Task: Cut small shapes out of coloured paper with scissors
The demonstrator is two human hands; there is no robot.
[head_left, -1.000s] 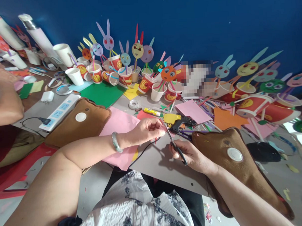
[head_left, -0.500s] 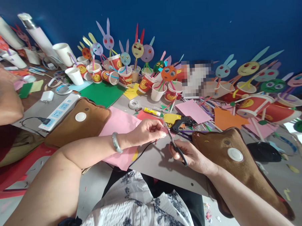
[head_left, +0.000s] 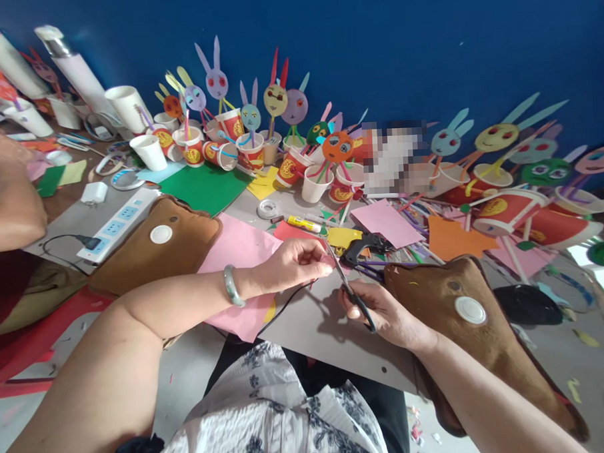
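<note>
My left hand (head_left: 303,261) is closed in a pinch on a small piece of pink paper (head_left: 327,260), mostly covered by the fingertips. Black-handled scissors (head_left: 356,297) are in my right hand (head_left: 383,310), its fingers wrapped round the handles. Their blades point up and away, right beside the pink piece; whether they touch it I cannot make out. Beneath my left forearm lies a large pink sheet (head_left: 238,256). Just beyond the scissors sits a black glue gun (head_left: 363,247), near a yellow glue stick (head_left: 303,224).
Paper cups with rabbit-faced paper figures (head_left: 251,115) line the blue wall. A brown plush cushion (head_left: 468,353) lies under my right forearm, another (head_left: 183,248) at the left. Beside that one is a power strip (head_left: 119,224). Another person's arm (head_left: 10,192) reaches in from the left.
Almost nothing differs. Both hands stay in place, with only a tiny shift of the scissors and the pink piece.
</note>
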